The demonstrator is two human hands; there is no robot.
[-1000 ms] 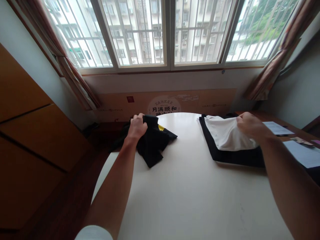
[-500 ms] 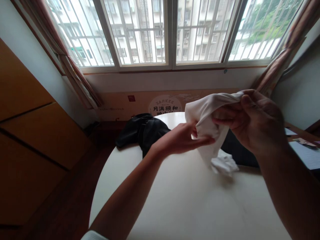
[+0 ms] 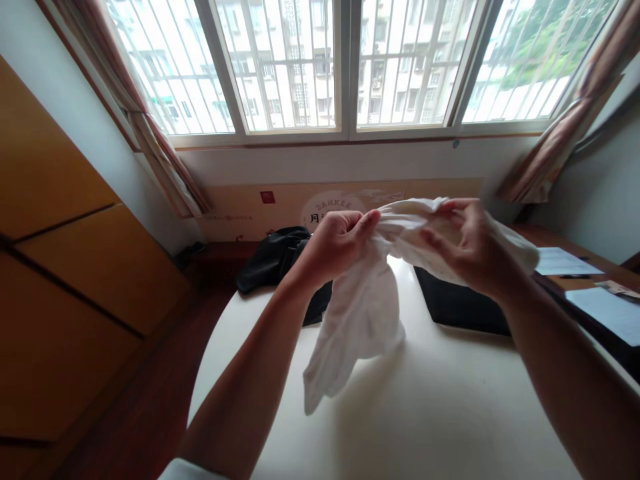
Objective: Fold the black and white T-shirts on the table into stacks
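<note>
A white cloth (image 3: 367, 300) is stretched between my two hands above a round white table (image 3: 425, 400). My left hand (image 3: 340, 240) pinches it between thumb and fingers, and a long part hangs below that hand to near the tabletop. My right hand (image 3: 463, 237) grips the cloth's upper edge with its fingertips, the thumb lying a little lower against the fabric. More of the cloth drapes behind and to the right of my right hand.
A black bag or garment (image 3: 273, 260) lies at the table's back left. Behind the cloth, a flat black item (image 3: 460, 310) rests at the right. Papers (image 3: 567, 261) lie on a brown surface further right. An orange cabinet (image 3: 65, 313) stands left.
My left hand has moved up and left and now pinches the cloth. My right hand has shifted left and turned. The cloth now spreads between them, hanging further left.
</note>
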